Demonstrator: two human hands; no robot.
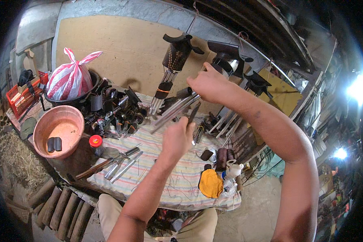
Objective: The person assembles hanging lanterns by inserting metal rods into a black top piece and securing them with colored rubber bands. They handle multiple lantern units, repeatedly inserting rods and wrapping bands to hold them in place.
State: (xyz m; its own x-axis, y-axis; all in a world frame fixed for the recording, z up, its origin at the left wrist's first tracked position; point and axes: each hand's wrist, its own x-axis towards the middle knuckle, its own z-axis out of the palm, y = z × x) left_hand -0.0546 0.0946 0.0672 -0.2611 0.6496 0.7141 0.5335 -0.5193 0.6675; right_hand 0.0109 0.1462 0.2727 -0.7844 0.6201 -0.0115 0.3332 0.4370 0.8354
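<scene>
Right hand: the right hand (207, 84) is raised above the table, fingers closed on the upper ends of a bundle of thin silver metal tubes (174, 113); the thumb points up.
Left hand: the left hand (177, 139) is lower and nearer the body, closed round a dark, narrow blade-like tool (192, 113) that sticks up from the fist; the grip itself is seen from the back, so the fingers are hidden.
Tubes: the tubes slant down and to the left from the right hand, their lower ends hanging free just above the left hand and beside the dark tool, whose tip lies close to them; whether they touch cannot be told.
Table: a striped pale cloth (165, 169) covers the worktop under both hands.
Left of the hands: a heap of dark cylinders and small metal parts (117, 111), a red-capped bottle (95, 143), loose silver tubes and a brown wooden stick (117, 161) lying on the cloth, well apart from the left hand.
Further left: a pink plastic basin (58, 131) with two dark short cylinders inside, and a red-and-white striped plastic bag (70, 78).
Right of the left hand: a yellow cloth (210, 183), a small white figurine (234, 170) and brown cylinders (222, 158).
Behind: hanging wind chimes with dark carved tops (177, 52) against the board wall, just beyond the right hand.
</scene>
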